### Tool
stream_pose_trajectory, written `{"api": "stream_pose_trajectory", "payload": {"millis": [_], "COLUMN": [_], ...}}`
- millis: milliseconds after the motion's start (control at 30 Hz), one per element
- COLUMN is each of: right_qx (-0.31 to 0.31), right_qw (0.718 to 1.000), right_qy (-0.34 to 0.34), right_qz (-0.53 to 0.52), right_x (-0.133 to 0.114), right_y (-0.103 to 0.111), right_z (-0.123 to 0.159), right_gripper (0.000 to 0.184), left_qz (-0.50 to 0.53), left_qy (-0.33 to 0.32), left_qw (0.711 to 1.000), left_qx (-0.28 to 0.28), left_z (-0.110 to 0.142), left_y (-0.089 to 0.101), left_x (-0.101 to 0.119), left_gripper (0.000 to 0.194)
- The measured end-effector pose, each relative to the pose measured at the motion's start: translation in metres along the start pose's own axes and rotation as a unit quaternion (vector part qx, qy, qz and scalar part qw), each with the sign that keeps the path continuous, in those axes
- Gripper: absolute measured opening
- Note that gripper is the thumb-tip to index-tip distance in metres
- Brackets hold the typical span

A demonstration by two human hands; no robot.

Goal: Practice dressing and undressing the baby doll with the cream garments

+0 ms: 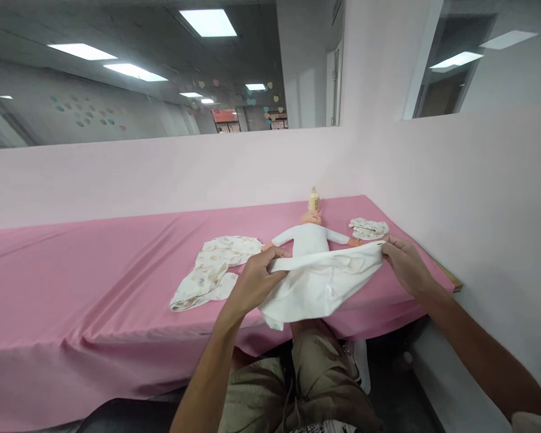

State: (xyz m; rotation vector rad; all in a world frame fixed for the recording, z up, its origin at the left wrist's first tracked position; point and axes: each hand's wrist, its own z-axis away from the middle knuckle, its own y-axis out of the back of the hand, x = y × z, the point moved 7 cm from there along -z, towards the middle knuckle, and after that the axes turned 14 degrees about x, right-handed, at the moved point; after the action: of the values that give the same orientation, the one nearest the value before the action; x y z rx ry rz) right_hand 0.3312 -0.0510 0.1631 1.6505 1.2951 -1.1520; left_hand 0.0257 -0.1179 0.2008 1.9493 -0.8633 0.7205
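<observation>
Between my two hands a white baby garment (pixel 324 285) is stretched by its banded top edge, hanging over the near side of the table. My left hand (pixel 264 270) pinches the left end of the band. At the right end, the fingers of my right hand (pixel 401 258) are closed on the same edge. Behind the cloth a baby doll (pixel 311 237) in a white long-sleeved top lies on its back, head away from me and arms spread. Its lower body is hidden by the garment.
A pink cloth (pixel 117 258) covers the long table. Printed baby clothes (pixel 214 270) lie left of the doll, and a folded printed cloth (pixel 368 228) lies to its right. A cream bottle (pixel 314 199) stands beyond the doll's head. Walls border the back and right.
</observation>
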Motion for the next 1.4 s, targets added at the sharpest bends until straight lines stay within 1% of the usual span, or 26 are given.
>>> {"api": "stream_pose_trajectory", "payload": {"millis": [100,133,200,267,433,533,633,700,767,867,1000,1100,1233,1300,1400], "right_qx": [0.053,0.060,0.061,0.063,0.105,0.120,0.087,0.056,0.039,0.019,-0.027,-0.059,-0.086,-0.099,-0.128], "right_qw": [0.998,0.998,0.998,0.998,0.994,0.991,0.992,0.992,0.992,0.993,0.991,0.987,0.981,0.977,0.971], "right_qy": [0.003,0.003,-0.002,-0.005,0.011,0.027,0.022,-0.005,-0.041,-0.094,-0.130,-0.149,-0.171,-0.186,-0.200], "right_qz": [-0.022,-0.026,-0.023,-0.008,0.021,0.047,0.094,0.113,0.109,0.069,0.015,-0.003,-0.022,-0.029,-0.023], "right_x": [-0.005,-0.006,-0.007,-0.006,-0.013,-0.015,-0.008,0.003,0.014,0.024,0.021,0.011,-0.002,-0.002,0.005], "right_y": [0.013,0.016,0.018,0.020,0.028,0.029,0.023,0.019,0.017,0.013,0.003,-0.006,-0.023,-0.033,-0.052], "right_z": [-0.005,-0.007,-0.008,-0.008,-0.007,-0.006,-0.005,-0.005,-0.004,-0.002,0.004,0.009,0.010,0.010,0.010], "right_gripper": [0.014,0.014,0.014,0.013,0.010,0.011,0.012,0.013,0.013,0.012,0.014,0.013,0.014,0.018,0.022], "left_qz": [-0.064,-0.075,-0.089,-0.102,-0.125,-0.121,-0.092,-0.081,-0.075,-0.053,-0.037,-0.077,-0.127,-0.144,-0.163], "left_qy": [-0.030,-0.030,-0.024,-0.026,-0.038,-0.037,-0.036,-0.016,0.011,0.039,0.060,0.067,0.050,0.054,0.070], "left_qw": [0.994,0.991,0.988,0.988,0.989,0.990,0.993,0.995,0.996,0.995,0.988,0.983,0.978,0.975,0.975], "left_qx": [-0.086,-0.105,-0.123,-0.117,-0.065,-0.066,-0.059,-0.050,-0.055,-0.078,-0.135,-0.154,-0.161,-0.159,-0.134], "left_z": [0.003,0.005,0.007,0.006,0.000,0.000,0.001,0.003,0.005,0.008,0.012,0.009,0.001,-0.001,-0.003], "left_y": [0.004,0.006,0.010,0.015,0.024,0.023,0.023,0.026,0.030,0.037,0.048,0.064,0.091,0.104,0.116], "left_x": [0.002,0.001,-0.003,-0.007,-0.015,-0.024,-0.032,-0.038,-0.044,-0.048,-0.046,-0.043,-0.040,-0.045,-0.060], "left_gripper": [0.029,0.030,0.027,0.024,0.019,0.015,0.014,0.017,0.022,0.029,0.031,0.033,0.033,0.030,0.026]}}
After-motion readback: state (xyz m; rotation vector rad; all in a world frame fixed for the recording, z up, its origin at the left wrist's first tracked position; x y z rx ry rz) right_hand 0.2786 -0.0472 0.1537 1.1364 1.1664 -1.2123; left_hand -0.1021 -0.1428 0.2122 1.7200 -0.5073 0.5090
